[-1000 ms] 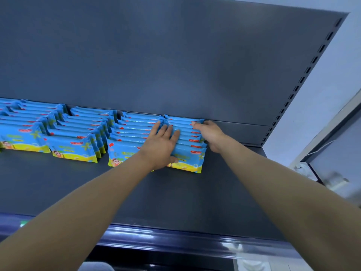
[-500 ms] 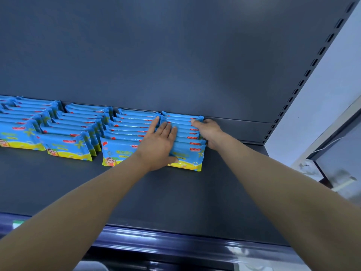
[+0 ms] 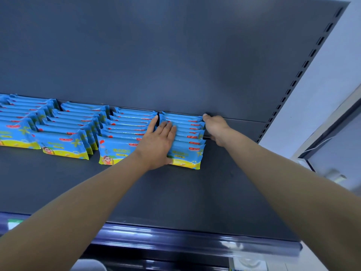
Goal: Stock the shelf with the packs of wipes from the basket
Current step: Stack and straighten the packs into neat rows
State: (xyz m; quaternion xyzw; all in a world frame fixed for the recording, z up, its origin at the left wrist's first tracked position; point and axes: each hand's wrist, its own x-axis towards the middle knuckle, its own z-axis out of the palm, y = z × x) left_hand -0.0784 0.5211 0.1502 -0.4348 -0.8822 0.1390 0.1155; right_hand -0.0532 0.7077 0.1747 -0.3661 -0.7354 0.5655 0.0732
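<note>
Barely moved: left hand stays flat, fingers straight, pressing the rightmost row of wipes packs. Right hand butts the row's right end, grip can't tell. Row squared on shelf; basket unseen, likely more to fetch.

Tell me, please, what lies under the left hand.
The left hand lies flat across the two rightmost rows of wipes packs. Pack tops beneath the palm are covered.

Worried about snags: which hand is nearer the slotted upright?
Right. The right hand is beside the last row, left of the upright; the left hand lies farther left, on the packs.
</note>
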